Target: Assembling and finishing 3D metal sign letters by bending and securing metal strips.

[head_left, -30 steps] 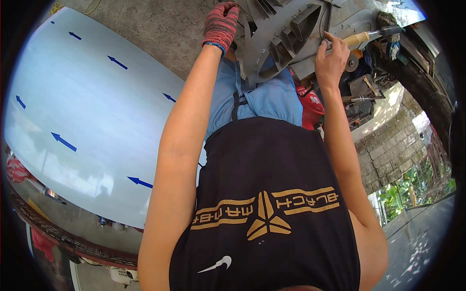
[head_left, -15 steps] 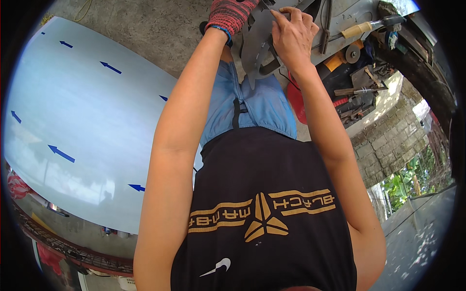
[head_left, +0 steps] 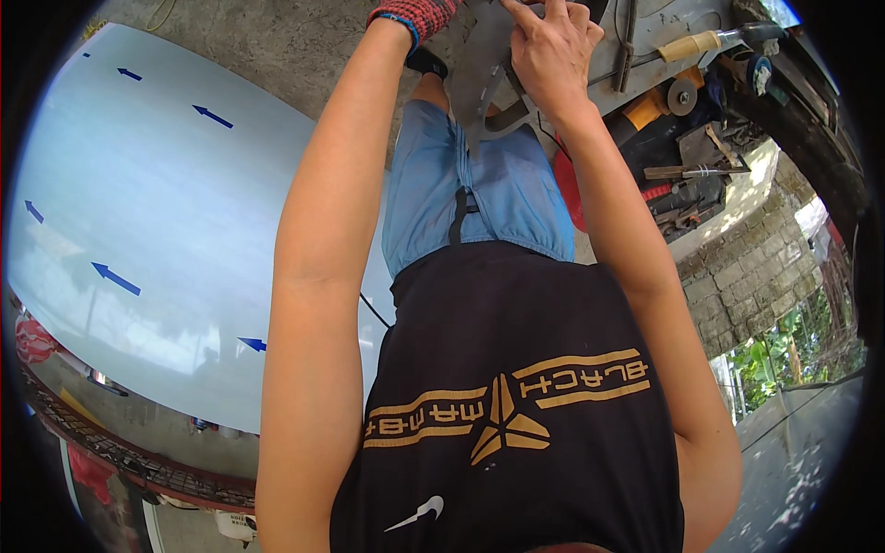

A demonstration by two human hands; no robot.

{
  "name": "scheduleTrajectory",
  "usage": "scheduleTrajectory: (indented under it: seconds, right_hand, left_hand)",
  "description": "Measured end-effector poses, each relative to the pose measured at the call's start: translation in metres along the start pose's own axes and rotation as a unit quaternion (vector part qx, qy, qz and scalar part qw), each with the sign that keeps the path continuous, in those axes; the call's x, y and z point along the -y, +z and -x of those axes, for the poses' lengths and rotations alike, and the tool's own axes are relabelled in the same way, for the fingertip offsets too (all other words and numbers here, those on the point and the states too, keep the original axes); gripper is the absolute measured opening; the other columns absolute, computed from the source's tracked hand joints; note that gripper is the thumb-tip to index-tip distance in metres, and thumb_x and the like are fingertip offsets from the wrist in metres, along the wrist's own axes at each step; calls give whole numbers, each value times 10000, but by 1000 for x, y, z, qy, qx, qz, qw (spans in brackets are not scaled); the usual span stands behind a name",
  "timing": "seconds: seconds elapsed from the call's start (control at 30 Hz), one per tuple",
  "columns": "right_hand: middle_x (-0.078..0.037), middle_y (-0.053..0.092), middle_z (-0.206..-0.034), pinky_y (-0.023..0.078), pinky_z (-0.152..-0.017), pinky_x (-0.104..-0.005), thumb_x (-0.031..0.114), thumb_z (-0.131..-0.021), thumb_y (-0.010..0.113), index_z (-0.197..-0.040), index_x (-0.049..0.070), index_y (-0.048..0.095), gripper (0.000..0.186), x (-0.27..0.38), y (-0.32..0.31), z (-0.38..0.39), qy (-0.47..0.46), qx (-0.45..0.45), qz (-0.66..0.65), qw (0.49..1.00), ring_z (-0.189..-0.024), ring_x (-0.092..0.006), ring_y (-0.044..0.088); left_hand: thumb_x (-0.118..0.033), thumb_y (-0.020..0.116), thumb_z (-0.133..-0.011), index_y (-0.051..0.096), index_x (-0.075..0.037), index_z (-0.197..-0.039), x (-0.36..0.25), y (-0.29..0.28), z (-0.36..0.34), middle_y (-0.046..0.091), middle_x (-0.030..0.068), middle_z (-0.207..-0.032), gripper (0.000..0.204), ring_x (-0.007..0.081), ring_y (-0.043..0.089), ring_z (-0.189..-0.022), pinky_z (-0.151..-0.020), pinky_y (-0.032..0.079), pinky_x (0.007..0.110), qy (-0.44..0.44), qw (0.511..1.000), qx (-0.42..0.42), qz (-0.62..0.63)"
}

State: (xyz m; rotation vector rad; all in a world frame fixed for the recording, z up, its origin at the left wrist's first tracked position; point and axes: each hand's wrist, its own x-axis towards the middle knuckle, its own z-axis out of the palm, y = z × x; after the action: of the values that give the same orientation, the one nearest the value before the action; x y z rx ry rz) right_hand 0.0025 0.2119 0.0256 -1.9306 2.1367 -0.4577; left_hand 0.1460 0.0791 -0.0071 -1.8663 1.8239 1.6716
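Note:
My left hand (head_left: 415, 17), in a red and black knit glove, is at the top edge of the view. Its fingers run out of the picture, so their grip is hidden. My bare right hand (head_left: 556, 51) is over a grey cut metal piece (head_left: 477, 88) with curved edges and a pointed lower end. The right fingers are bent, the index finger reaching left past the top edge; what they pinch is not visible. Right of that hand, a dark metal bar (head_left: 628, 51) and a wooden-handled tool (head_left: 691, 46) lie on a grey metal surface (head_left: 656, 20).
An orange angle grinder (head_left: 643, 109) with a round disc lies below the wooden-handled tool, near assorted tools (head_left: 691, 173). Partly behind my right forearm is a red object (head_left: 567, 189). A large pale panel (head_left: 175, 194) with blue arrows fills the left. A block wall (head_left: 751, 281) stands at right.
My gloved left hand has shifted left and up, partly out of view. The right hand has moved slightly up and left. The whole view has shifted a little.

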Motion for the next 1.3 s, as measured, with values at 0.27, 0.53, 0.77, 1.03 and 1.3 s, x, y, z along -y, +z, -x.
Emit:
scheduleTrajectory:
  seconds: [0.27,0.53,0.77,1.03,1.3]
  right_hand:
    - [-96,619,-1155,387,-925,-452,100,-841,704,-1100,102,746,262,-1,6,-2,21,-11,12,1000,-1087,-306,535]
    - [-99,679,-998,467,-843,-440,95,-901,668,-1205,74,724,309,-11,3,-1,-16,-61,70,996,-939,-277,618]
    - [39,678,-1003,401,-890,-393,78,-852,721,-1064,218,781,261,-41,-31,34,86,-164,-58,981,-997,-228,586]
    - [-12,673,-955,410,-834,-359,33,-902,680,-1067,144,765,216,-57,-83,96,194,-146,-130,961,-927,-230,584]
    - [-24,666,-942,410,-811,-350,0,-880,675,-1044,118,751,217,-25,-89,130,237,-152,-174,944,-911,-233,578]
  left_hand:
    - [-574,685,-925,736,60,-1068,-3,0,0,748,241,-981,651,375,722,-922,-802,553,467,12,995,-6,-100]
    - [-546,656,-956,734,32,-1120,16,13,-2,745,229,-1040,606,386,707,-990,-857,540,459,82,995,-48,-39]
    - [-199,718,-945,710,-55,-1156,56,8,23,704,89,-1025,256,223,670,-952,-904,531,388,225,957,-179,-34]
    - [-211,783,-874,637,-67,-1279,37,-33,15,628,170,-1243,455,338,602,-1174,-1026,486,457,182,920,-299,-178]
    - [-342,817,-846,669,-105,-1247,-6,-62,-42,648,181,-1302,489,351,568,-1278,-1081,462,486,155,865,-182,-440]
